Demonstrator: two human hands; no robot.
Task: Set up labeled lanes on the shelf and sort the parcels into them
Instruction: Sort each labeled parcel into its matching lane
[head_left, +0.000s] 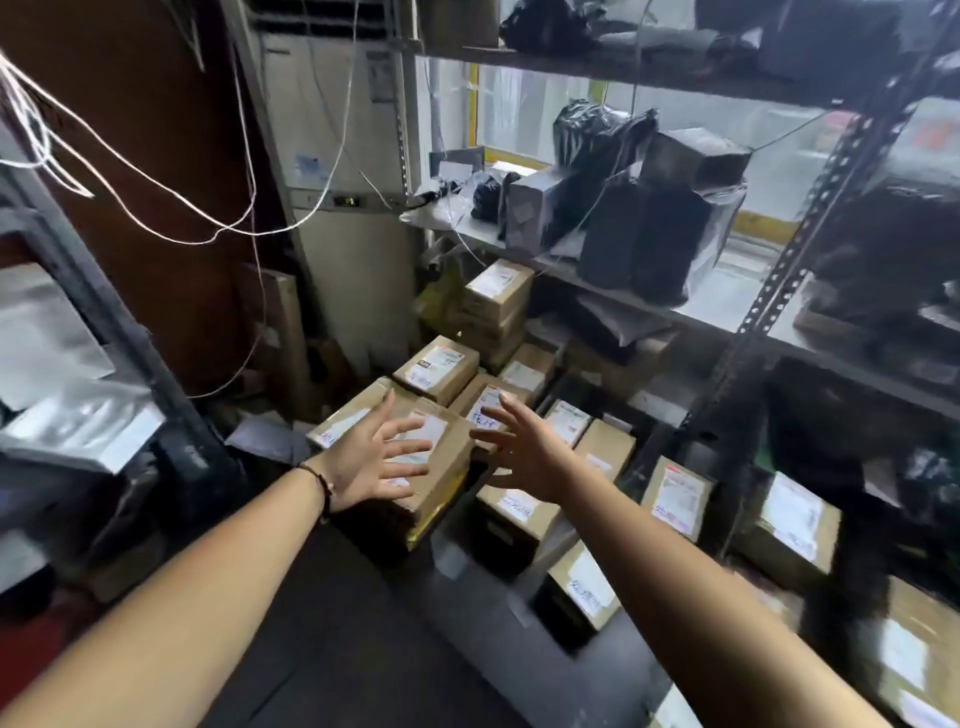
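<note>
Several brown cardboard parcels with white labels are piled on the floor at the foot of a metal shelf (769, 306). The biggest one, a large cardboard parcel (441, 467), lies in the middle of the pile. My left hand (371, 460) hovers over its left side with fingers spread wide. My right hand (522, 449) is spread open at its right edge, over a smaller labeled parcel (485, 402). Neither hand grips anything. Black-wrapped parcels (644, 228) stand on the middle shelf board.
More labeled boxes (789, 519) line the floor and lowest shelf level on the right. A tall white air-conditioner unit (343, 197) stands behind the pile, with loose white cords (156, 182) hanging at the left. Another rack with silver bags (67, 415) is at the left. Dark floor (332, 623) lies below.
</note>
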